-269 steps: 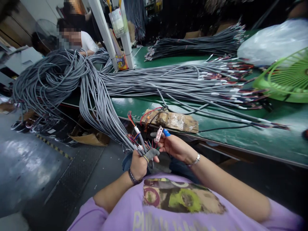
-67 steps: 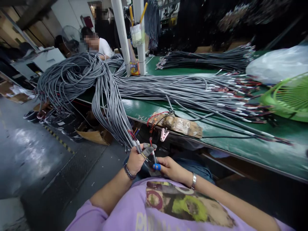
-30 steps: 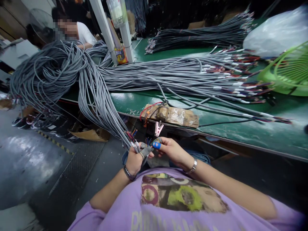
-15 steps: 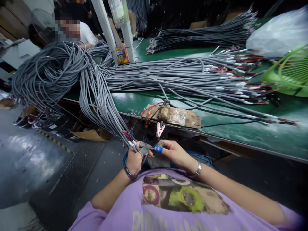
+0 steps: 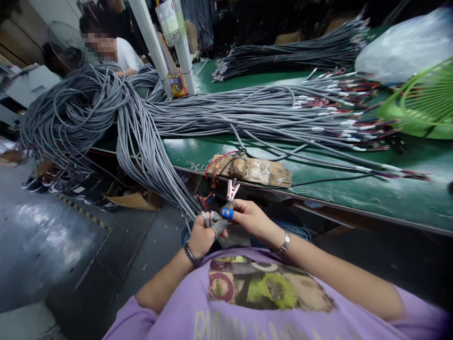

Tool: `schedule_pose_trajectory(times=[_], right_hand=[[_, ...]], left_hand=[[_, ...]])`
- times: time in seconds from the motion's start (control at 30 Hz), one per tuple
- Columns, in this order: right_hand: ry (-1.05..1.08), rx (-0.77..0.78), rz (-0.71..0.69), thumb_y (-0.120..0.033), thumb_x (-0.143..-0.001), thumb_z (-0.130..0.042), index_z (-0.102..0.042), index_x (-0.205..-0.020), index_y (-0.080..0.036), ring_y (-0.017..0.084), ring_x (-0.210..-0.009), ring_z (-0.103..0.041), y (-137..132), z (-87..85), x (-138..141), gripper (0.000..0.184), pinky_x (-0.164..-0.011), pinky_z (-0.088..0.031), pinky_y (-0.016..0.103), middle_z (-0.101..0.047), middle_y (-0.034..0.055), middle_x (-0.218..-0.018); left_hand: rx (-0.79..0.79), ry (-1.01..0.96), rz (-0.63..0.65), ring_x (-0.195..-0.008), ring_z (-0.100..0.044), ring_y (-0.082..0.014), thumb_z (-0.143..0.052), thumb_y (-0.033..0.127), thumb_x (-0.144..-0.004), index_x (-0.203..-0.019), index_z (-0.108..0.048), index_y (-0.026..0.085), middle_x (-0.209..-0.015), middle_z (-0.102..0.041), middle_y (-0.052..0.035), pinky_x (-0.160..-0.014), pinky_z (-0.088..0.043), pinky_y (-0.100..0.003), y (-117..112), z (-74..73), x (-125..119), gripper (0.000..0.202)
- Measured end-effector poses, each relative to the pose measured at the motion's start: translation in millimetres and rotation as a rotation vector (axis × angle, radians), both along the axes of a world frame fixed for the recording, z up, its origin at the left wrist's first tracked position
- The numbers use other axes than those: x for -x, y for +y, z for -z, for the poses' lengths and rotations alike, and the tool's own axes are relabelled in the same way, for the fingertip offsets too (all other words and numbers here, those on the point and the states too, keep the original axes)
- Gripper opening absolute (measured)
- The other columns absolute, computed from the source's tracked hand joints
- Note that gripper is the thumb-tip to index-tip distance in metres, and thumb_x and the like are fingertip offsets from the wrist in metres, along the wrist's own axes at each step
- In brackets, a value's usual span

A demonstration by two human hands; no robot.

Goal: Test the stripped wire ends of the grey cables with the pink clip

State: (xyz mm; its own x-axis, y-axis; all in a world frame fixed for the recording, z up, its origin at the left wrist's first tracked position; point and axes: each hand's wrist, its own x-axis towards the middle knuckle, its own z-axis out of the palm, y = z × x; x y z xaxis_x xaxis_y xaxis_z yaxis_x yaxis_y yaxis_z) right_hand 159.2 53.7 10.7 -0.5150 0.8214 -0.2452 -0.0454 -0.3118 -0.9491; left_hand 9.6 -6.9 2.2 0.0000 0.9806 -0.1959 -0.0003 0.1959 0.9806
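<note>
My left hand (image 5: 204, 236) is closed around the ends of several grey cables (image 5: 177, 189), just in front of the bench edge. Thin coloured wires (image 5: 204, 203) fan out above its fingers. Close beside it, the thumb and forefinger of my right hand (image 5: 253, 218) are pinched together; what lies between them is too small to tell. Blue tape (image 5: 227, 214) wraps the right thumb, and grey wraps cover other fingertips. Right above that pinch stands a pink clothespin (image 5: 232, 190), at the front of a wooden board (image 5: 264, 172) that lies on the bench edge.
A long bundle of grey cables (image 5: 226, 111) with stripped ends lies along the green bench (image 5: 332, 198), its coil (image 5: 71, 111) hanging over the left. Behind are black cables (image 5: 286, 56), a plastic bag (image 5: 403, 52) and a green basket (image 5: 424, 104). A person (image 5: 123, 54) sits at the far left.
My right hand has moved slightly up and left, close under the clothespin. My left hand has shifted a little right, so the hands are nearer. The coloured wires now stand more upright.
</note>
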Motion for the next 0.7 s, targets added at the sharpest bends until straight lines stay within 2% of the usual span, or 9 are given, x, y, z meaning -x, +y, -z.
schedule_pose_trajectory(times=[0.17,0.27,0.4,0.53,0.6,0.7], right_hand=[[0.093,0.164,0.319,-0.047,-0.06,-0.078,-0.048,-0.063,-0.019,0.007,-0.049,-0.036,11,13.1,-13,0.041,-0.05,-0.038,0.023,-0.042,-0.0074,-0.053],[0.192,0.275,0.311,-0.045,-0.065,-0.077,-0.051,-0.067,-0.019,0.007,-0.049,-0.038,17,17.9,-22,0.036,-0.052,-0.042,0.023,-0.048,-0.005,-0.058],[0.261,0.369,0.228,-0.053,-0.075,-0.068,-0.06,-0.077,-0.018,0.009,-0.054,-0.046,25,15.3,-22,0.036,-0.055,-0.046,0.025,-0.06,0.0015,-0.07],[0.267,0.245,0.083,-0.062,-0.075,-0.064,-0.062,-0.08,-0.017,0.01,-0.057,-0.048,34,7.3,-12,0.045,-0.056,-0.045,0.025,-0.061,0.0025,-0.071],[0.216,0.097,0.117,-0.066,-0.074,-0.062,-0.062,-0.073,-0.017,0.011,-0.056,-0.046,36,6.6,-7,0.05,-0.057,-0.044,0.025,-0.057,0.0007,-0.063],[0.132,-0.086,0.25,-0.071,-0.073,-0.06,-0.06,-0.063,-0.017,0.011,-0.056,-0.046,36,10.6,-2,0.055,-0.058,-0.042,0.025,-0.053,0.0001,-0.057]], left_hand=[[-0.015,-0.007,0.022,-0.05,-0.052,-0.0108,-0.069,0.039,-0.078,-0.054,-0.06,0.015,-0.051,-0.061,-0.002,-0.053,-0.041,-0.024,-3,-7.3,1,0.034],[0.007,-0.062,0.004,-0.048,-0.051,-0.0106,-0.072,0.039,-0.075,-0.054,-0.059,0.015,-0.05,-0.06,-0.0016,-0.052,-0.04,-0.024,-1,-10.0,2,0.034],[0.049,-0.214,-0.04,-0.044,-0.05,-0.0101,-0.075,0.037,-0.069,-0.055,-0.057,0.016,-0.047,-0.06,-0.0004,-0.049,-0.038,-0.023,6,-10.8,0,0.032],[0.081,-0.285,-0.024,-0.041,-0.049,-0.0092,-0.077,0.036,-0.066,-0.055,-0.056,0.016,-0.045,-0.059,-0.0005,-0.045,-0.036,-0.023,16,-15.3,-4,0.031],[0.094,-0.318,-0.011,-0.04,-0.048,-0.0089,-0.078,0.035,-0.064,-0.055,-0.056,0.016,-0.045,-0.059,-0.0006,-0.044,-0.035,-0.022,20,-18.6,-7,0.031],[0.113,-0.334,-0.011,-0.038,-0.047,-0.0086,-0.079,0.036,-0.063,-0.054,-0.055,0.016,-0.044,-0.059,-0.0006,-0.043,-0.035,-0.022,25,-22.3,-11,0.032]])
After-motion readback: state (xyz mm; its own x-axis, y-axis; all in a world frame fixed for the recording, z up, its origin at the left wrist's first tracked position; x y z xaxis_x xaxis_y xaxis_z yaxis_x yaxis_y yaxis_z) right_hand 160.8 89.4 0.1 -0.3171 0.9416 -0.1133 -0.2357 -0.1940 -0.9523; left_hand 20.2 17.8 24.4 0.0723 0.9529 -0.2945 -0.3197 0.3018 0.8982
